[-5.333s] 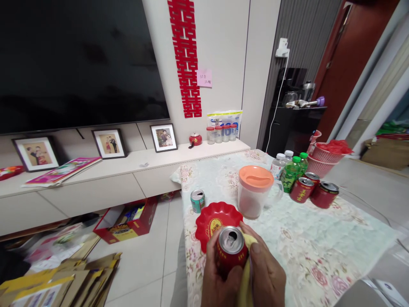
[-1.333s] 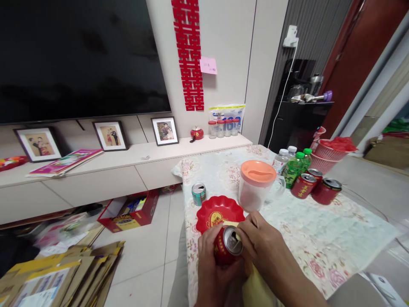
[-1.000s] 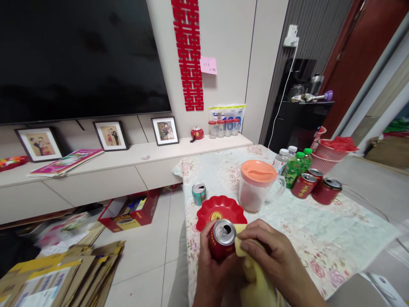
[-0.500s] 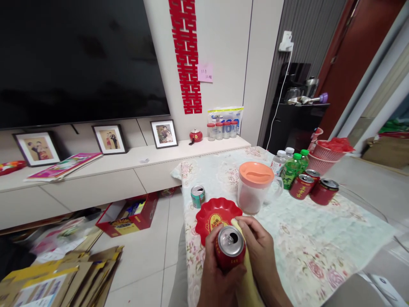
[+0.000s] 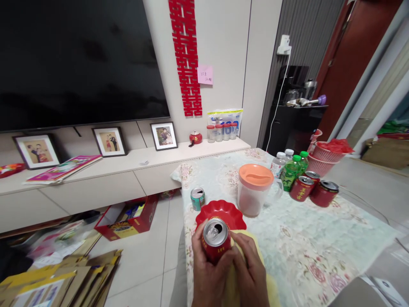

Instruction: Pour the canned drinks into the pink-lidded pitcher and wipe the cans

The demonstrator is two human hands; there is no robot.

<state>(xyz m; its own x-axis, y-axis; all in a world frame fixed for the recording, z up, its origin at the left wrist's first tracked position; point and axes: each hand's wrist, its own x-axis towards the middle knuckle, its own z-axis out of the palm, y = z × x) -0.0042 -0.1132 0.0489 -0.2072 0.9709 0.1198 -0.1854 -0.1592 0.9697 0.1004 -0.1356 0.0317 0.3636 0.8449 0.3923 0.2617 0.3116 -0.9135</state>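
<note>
Red can: near-upright over the bench, our left hand curled round it; right hand bunched on the yellow cloth at its side. Likely wiping: we should rotate the can, opening up. Red dish crowds ahead, bench edge left; room right.

Above the long white cabinet hangs a black television, on the cabinet's top are three framed photographs, magazines, a red pot and red-lidded jars, on the floor before it lie an open red box and brown cardboard, and to its right stands a black cupboard.
</note>
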